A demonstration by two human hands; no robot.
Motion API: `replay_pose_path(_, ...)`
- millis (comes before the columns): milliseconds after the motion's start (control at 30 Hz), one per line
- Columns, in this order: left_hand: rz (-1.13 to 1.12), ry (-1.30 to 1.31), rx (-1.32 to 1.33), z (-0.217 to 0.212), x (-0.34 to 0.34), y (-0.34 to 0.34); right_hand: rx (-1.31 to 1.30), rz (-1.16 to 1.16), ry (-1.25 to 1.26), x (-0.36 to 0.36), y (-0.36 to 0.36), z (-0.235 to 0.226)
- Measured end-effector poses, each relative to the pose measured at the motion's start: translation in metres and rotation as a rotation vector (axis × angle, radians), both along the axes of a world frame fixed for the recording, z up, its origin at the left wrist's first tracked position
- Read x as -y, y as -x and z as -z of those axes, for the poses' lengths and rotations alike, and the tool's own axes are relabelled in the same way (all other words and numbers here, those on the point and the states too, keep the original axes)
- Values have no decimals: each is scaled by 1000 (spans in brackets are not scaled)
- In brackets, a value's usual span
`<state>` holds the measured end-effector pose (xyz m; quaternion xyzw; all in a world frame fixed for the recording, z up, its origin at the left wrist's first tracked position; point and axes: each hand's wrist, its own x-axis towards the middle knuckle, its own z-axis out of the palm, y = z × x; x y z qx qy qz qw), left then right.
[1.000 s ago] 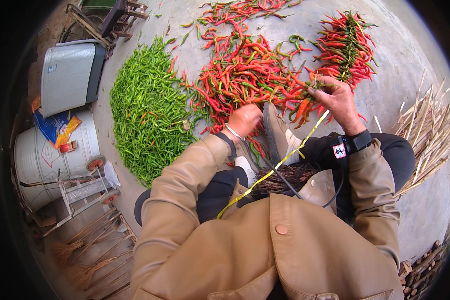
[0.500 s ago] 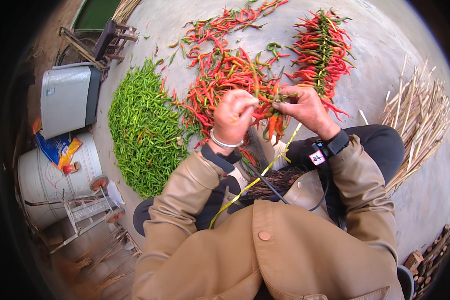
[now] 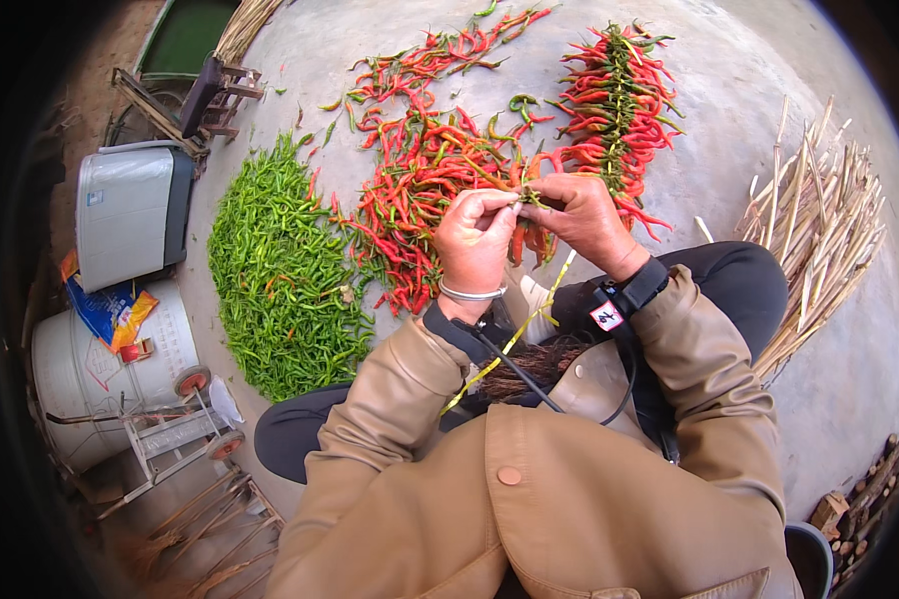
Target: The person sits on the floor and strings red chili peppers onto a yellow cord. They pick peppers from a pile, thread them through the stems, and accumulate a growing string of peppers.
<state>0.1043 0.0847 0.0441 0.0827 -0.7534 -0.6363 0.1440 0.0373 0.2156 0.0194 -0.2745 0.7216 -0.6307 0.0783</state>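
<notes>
From the head camera, looking down: the left hand (image 3: 476, 243) and the right hand (image 3: 581, 217) meet above the lap, fingertips pressed together on the green stems of a small bunch of chillies (image 3: 525, 232) — the red pods hang just below the pinch, between the two palms. A yellow strip (image 3: 514, 337) runs from under the hands down toward the jacket; whether either hand grips it cannot be made out. The stems themselves are mostly hidden by the fingers.

Beyond the hands, a loose heap of red chillies (image 3: 420, 180) lies on the concrete, touching a pile of green chillies (image 3: 285, 270) to its left. A strung braid of chillies (image 3: 619, 100) lies to the right, and pale dry stalks (image 3: 819, 240) are cut off by the dark rim.

A small white tag with a red mark (image 3: 605, 316) sits on the right cuff. At far left, a blue and yellow crumpled packet (image 3: 110, 311) rests on a white drum (image 3: 90, 369), below a grey box (image 3: 130, 210)
</notes>
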Motion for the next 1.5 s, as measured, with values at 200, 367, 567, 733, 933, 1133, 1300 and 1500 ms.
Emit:
replay_pose_path(200,58,-101,82,-11,-8,0,-107,55,-45,-6,-1,-3)
replay_pose_path(367,221,-171,231,-29,-2,3,-14,-5,-34,-18,1,-5)
replay_pose_path(567,423,-424,290,-52,-1,13,447,26,341,-24,5,-8)
replay_pose_path(733,254,-357,152,-40,31,31,386,131,346,-52,15,-22)
replay_pose_path(933,350,60,606,59,14,-2,429,341,433,-83,26,-39)
replay_pose_path(1133,808,47,735,75,-51,-43,710,174,381,-56,9,2)
replay_pose_path(1300,986,331,518,31,-31,-28,1140,-2,34,-29,-2,47)
replay_pose_path(1500,970,706,219,12,15,-7,978,46,-49,-41,0,60)
